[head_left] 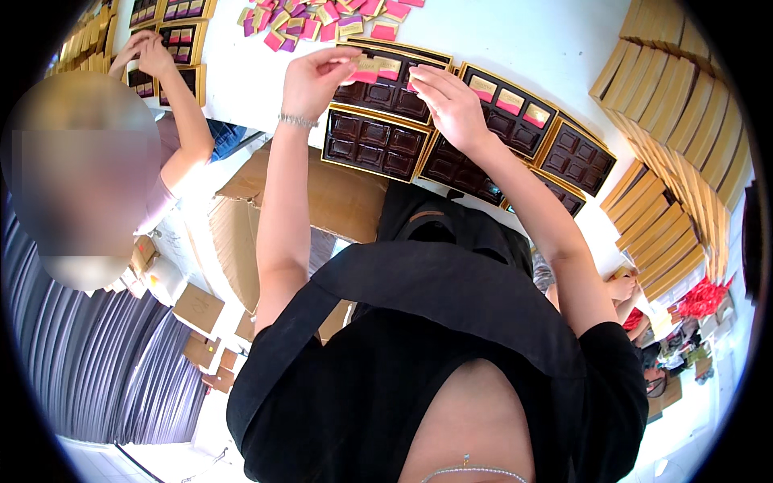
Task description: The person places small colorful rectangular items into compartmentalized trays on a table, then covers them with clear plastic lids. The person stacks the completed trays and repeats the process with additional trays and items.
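My left hand (316, 79) is closed on a small pink-and-gold wrapped packet (365, 71), pinched between thumb and fingers over an open box (366, 97) with a dark compartment tray. Close beside it is another pink-and-gold packet (388, 68), at the tray's far row. Over the same box's right end, my right hand (452, 106) has its fingers pinched on a pink packet (413, 79), mostly hidden by the fingertips. Just right of that hand, a second box (515, 125) has three packets (509, 100) in its far row. Nearer me lies a box (375, 145) with bare compartments.
Loose pink, purple and gold packets (326, 22) lie heaped beyond my hands. Gold boxes (676, 97) are stacked at right. A co-worker's hands (153, 55) are above part-filled boxes (181, 40) at left. An open cardboard carton (322, 197) stands at the table's near edge.
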`<control>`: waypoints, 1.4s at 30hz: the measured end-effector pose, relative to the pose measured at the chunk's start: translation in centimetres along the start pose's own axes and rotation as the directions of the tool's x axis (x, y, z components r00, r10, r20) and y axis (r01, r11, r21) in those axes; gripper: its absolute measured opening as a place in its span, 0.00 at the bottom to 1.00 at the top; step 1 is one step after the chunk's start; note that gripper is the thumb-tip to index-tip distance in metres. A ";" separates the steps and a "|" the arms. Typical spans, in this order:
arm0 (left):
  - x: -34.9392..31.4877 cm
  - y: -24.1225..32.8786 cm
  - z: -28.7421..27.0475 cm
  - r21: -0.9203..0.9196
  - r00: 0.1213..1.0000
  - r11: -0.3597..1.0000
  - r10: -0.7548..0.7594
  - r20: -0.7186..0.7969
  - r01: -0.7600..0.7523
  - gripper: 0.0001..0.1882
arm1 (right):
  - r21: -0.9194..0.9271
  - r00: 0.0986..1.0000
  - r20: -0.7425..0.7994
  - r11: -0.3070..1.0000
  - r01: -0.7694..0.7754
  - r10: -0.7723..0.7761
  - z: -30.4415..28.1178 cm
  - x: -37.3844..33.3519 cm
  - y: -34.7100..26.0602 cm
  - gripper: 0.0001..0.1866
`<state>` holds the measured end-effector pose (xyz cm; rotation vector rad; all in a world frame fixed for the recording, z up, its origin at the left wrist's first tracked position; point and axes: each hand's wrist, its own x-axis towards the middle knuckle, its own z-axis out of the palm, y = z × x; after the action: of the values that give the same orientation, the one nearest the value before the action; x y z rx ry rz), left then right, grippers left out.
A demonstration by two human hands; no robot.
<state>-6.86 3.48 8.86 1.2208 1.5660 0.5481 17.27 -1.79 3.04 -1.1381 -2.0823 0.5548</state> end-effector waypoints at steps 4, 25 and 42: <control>-4.6 -4.8 -2.1 0.205 0.999 0.979 0.003 -0.054 0.008 0.10 | -0.117 0.998 -0.032 0.992 0.044 -0.048 0.7 0.1 -0.5 0.10; -8.0 -9.7 2.6 -0.026 0.965 1.000 -0.014 -0.263 0.008 0.42 | -0.179 0.993 0.064 0.981 -0.082 0.094 2.1 10.1 8.9 0.11; 11.2 3.2 6.4 0.855 0.897 0.315 0.305 0.320 -0.412 0.16 | 0.045 0.993 0.093 0.996 -0.079 0.075 -3.1 0.3 -2.5 0.15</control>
<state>0.87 13.31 4.24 2.4665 1.4963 -0.2320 18.06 -2.74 6.85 -1.1892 -2.0971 0.7030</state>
